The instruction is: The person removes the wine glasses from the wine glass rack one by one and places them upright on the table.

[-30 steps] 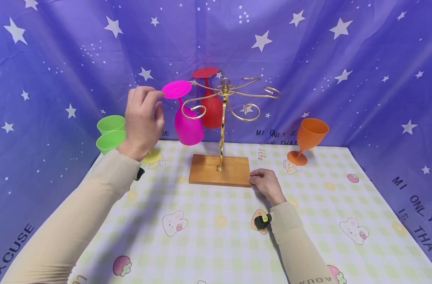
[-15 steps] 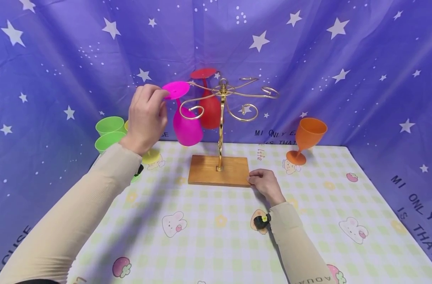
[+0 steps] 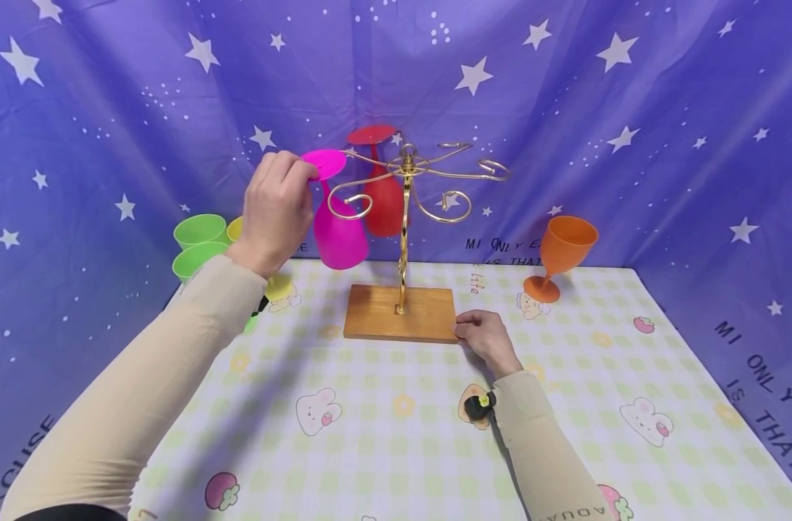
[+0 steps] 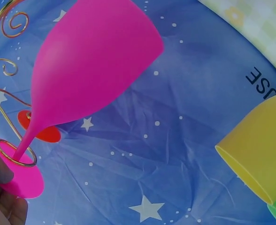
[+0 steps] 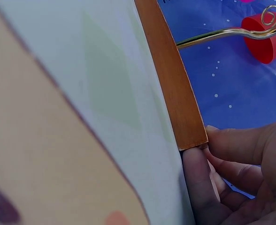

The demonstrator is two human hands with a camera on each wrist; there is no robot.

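My left hand (image 3: 275, 210) pinches the foot of a magenta plastic goblet (image 3: 340, 235), which hangs upside down at the left of a gold wire wine glass rack (image 3: 405, 246). In the left wrist view the goblet's stem (image 4: 26, 143) runs within a curled wire loop, with the foot against that loop and the fingers at its rim. Behind it a red goblet (image 3: 384, 202) also hangs bowl-down on the rack. My right hand (image 3: 490, 340) grips the right end of the rack's wooden base (image 3: 376, 311), thumb on top; the right wrist view shows this base edge (image 5: 175, 79).
Green goblets (image 3: 197, 257) and a yellow goblet (image 3: 279, 287) stand at the left, partly behind the left arm. An orange goblet (image 3: 565, 246) stands upright at the back right. Several bare wire hooks (image 3: 451, 206) reach out from the rack. A starry curtain (image 3: 533, 108) closes the back.
My left hand has shifted slightly right, and its fingers reach further over the magenta goblet's foot. The right hand stays on the base. The view has shifted slightly.
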